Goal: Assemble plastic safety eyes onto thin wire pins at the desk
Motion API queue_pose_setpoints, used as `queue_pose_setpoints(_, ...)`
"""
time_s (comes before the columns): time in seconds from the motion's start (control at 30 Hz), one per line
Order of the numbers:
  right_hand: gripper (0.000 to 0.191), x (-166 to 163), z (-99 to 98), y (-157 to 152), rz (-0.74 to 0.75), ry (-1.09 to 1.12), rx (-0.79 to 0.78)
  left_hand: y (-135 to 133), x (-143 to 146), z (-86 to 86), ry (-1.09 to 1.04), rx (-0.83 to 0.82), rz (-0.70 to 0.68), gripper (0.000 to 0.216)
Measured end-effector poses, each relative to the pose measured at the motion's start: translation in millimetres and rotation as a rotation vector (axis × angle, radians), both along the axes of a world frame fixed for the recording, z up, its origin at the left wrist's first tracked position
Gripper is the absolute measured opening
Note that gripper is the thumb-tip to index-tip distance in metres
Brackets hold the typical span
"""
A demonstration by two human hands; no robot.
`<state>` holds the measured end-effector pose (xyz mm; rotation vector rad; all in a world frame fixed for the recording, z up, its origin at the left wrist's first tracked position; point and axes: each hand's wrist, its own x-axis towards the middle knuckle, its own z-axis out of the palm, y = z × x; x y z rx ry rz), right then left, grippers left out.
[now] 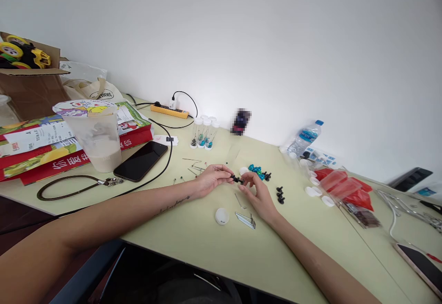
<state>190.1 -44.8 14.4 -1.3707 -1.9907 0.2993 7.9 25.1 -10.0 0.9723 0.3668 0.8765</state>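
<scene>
Between my two hands, above the middle of the table, is a small dark part (236, 179) with a narrow shaft; its exact kind is too small to make out. My left hand (213, 180) pinches its left end, and the fingertips of my right hand (258, 195) close on its right end. Just right of my right hand lie several black knob-like pieces (280, 195), with shiny blue and green ones (256, 170) behind it. Nearer me are a round white cap (222, 216) with tiny bits in it, several L-shaped hex keys (246, 221) and a single hex key (240, 201).
Clear tubes with white caps (204, 133) stand at the back. Thin pins (195, 169) lie left of my hands. A cup (93, 133), black phone (141, 161) and black cable (168, 156) are on the left. A water bottle (305, 139) and red bag (359, 199) are right.
</scene>
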Motion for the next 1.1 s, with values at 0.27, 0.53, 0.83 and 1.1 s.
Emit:
queue_pose_setpoints(0.27, 0.023, -0.6, 0.9, -1.4, -0.031, -0.016, 0.002, -1.0, -0.7, 1.6, -0.001, -0.005, -0.004, 0.017)
queue_pose_setpoints(0.53, 0.031, 0.6, 1.6, -2.1, 0.014, 0.023, -0.006, -2.6, -1.7, 3.3, -0.001, -0.003, -0.007, 0.016)
queue_pose_setpoints(0.83, 0.033, 3.7, -0.8, -2.9, -0.025, 0.083, 0.039, -1.6, -1.8, 2.0, -0.016, -0.011, 0.018, 0.018)
queue_pose_setpoints(1.1, 0.038, 3.9, -0.7, -1.7, -0.037, 0.078, 0.023, -1.9, -1.5, 3.7, -0.017, -0.002, 0.017, 0.017)
